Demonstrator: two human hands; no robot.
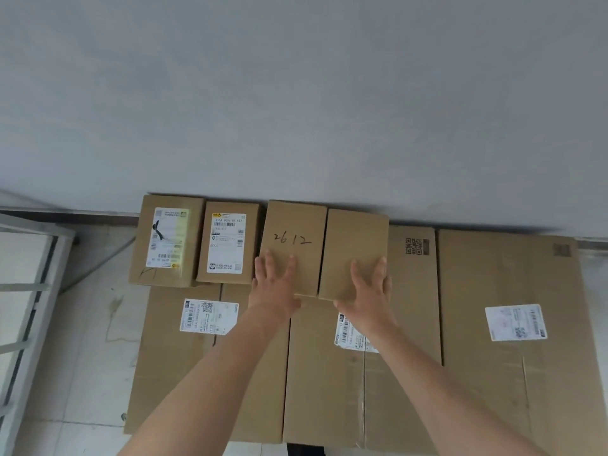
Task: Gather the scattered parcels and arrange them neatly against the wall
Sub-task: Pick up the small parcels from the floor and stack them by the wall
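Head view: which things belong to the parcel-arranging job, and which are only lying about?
Job: brown cardboard box marked 2612, plain brown cardboard box, yellow-taped labelled box, white-labelled small box, large brown cartons, left hand, right hand, grey wall.
Lying about: white metal frame.

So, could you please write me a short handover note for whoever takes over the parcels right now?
Left hand rests flat, fingers straight, on the box marked 2612.
Right hand rests flat on the plain box beside it.
Both boxes sit on the large cartons at the wall, in a row with two labelled boxes.
Done: every parcel in view is at the wall.
Left: square up these two boxes, then look for strays out of view.
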